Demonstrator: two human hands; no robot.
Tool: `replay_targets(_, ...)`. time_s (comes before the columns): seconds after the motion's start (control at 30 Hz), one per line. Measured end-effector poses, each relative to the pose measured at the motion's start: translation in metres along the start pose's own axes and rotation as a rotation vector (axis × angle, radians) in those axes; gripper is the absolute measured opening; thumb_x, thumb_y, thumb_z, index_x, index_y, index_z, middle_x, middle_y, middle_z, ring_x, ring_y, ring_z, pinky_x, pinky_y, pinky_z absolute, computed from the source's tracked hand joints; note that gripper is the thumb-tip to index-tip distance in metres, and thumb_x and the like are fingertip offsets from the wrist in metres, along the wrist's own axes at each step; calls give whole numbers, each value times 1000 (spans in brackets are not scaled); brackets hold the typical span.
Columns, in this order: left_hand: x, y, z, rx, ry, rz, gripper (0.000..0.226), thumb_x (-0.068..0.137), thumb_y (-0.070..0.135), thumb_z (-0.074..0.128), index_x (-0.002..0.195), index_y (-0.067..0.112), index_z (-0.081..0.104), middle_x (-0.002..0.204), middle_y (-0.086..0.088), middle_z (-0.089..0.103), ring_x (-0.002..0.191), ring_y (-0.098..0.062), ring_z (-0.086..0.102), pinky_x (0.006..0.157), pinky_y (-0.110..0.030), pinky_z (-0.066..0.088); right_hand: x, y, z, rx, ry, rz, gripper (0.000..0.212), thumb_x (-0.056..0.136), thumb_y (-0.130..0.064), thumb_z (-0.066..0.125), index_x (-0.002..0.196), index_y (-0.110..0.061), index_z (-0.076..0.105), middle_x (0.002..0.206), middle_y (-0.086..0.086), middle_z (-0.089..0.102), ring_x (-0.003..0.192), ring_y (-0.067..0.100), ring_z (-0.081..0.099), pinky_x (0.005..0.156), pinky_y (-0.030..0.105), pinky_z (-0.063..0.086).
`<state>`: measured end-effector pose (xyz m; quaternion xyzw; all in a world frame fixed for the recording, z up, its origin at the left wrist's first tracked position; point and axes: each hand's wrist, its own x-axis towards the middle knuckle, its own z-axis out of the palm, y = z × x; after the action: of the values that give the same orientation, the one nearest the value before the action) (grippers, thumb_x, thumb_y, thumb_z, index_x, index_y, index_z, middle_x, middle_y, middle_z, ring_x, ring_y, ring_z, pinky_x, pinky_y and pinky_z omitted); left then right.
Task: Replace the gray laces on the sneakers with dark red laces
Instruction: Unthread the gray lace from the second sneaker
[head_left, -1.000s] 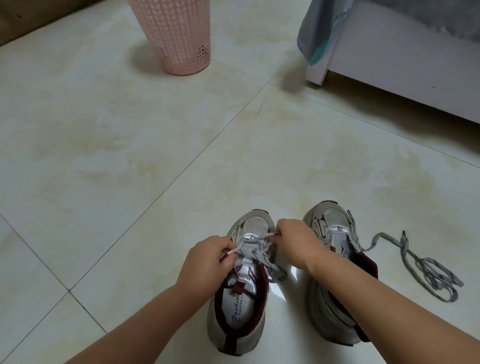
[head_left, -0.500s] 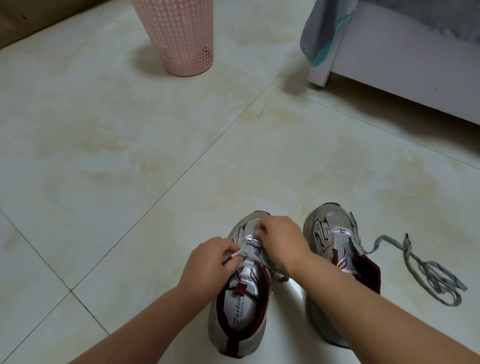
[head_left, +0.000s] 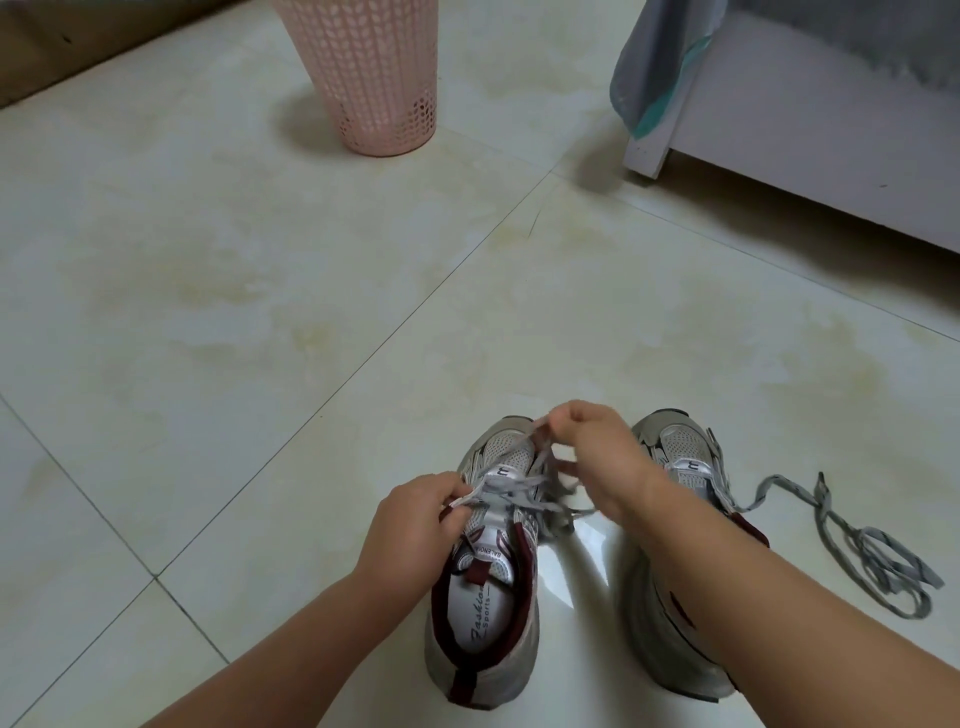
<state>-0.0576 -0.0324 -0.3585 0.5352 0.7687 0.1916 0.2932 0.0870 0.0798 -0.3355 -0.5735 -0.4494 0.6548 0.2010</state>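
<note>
The gray lace (head_left: 511, 491) is seen partly threaded across the eyelets of the left sneaker (head_left: 485, 566), which stands upright on the tiled floor (head_left: 218, 291) with its toe pointing away from the camera. One end of that lace is pinched between the closed fingers of the left hand (head_left: 415, 530) just beside the shoe's left eyelet row. A loop of the same lace is lifted above the toe area by the right hand (head_left: 597, 457) — its fingers (head_left: 558, 418) are pressed together on the strand, and the lace is drawn up taut from the eyelets toward them. Part of the lace near the right hand is blurred.

The right sneaker (head_left: 675, 467) is placed just beside the first, largely covered by the right forearm. Its own removed lace (head_left: 852, 540) trails from the eyelet area out to the right and lies in a loose tangle on the floor, near the shoe.

Dark red trim is visible on the collars and heel tabs of both shoes.

Farther off, a pink perforated basket (head_left: 371, 78) stands on the floor at the top — well apart from the sneakers. At the upper right a white furniture frame (head_left: 810, 135) is seen, with a gray cloth (head_left: 654, 62) hanging over its corner.
</note>
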Motion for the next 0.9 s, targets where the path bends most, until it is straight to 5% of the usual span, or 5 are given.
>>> replay_targets(0.2, 1, -1, -4, 29, 14, 35, 11, 88, 19, 56, 90, 22, 65, 79, 12, 60, 73, -6, 53, 62, -14, 35, -2, -14, -17, 398, 31, 43, 34, 100, -6, 31, 71, -5, 49, 77, 14, 61, 73, 25, 58, 77, 42, 47)
replay_targets(0.43, 4, 4, -4, 131, 20, 75, 16, 91, 23, 51, 102, 20, 63, 99, 6, 64, 92, -13, 56, 76, -22, 37, 1, -16, -19, 479, 72, 137, 30, 102, -9, 30, 77, -2, 45, 72, 13, 54, 68, 25, 57, 78, 44, 51)
replay_targets(0.53, 7, 4, -1, 162, -14, 76, 19, 92, 26, 50, 106, 22, 62, 103, 6, 63, 96, -13, 56, 80, -22, 38, 0, -5, -13, 126, 18, 102, 28, 98, -6, 32, 73, -9, 42, 63, 9, 46, 55, 21, 43, 56, 32, 35)
replay_targets(0.77, 9, 4, 1, 183, -34, 87, 19, 91, 29, 51, 106, 23, 62, 103, 6, 63, 97, -12, 55, 82, -23, 39, -4, 16, 13, -985, -140, -201, 15, 86, -23, 62, 96, -13, 56, 93, 7, 60, 90, 26, 56, 69, 27, 38)
replay_targets(0.9, 9, 3, 2, 184, -33, 104, 19, 91, 30, 51, 103, 22, 63, 99, 6, 63, 93, -12, 56, 78, -22, 39, -2, 17, 14, -956, -78, -216, 11, 88, -16, 58, 83, -8, 62, 81, 5, 61, 80, 22, 56, 71, 29, 42)
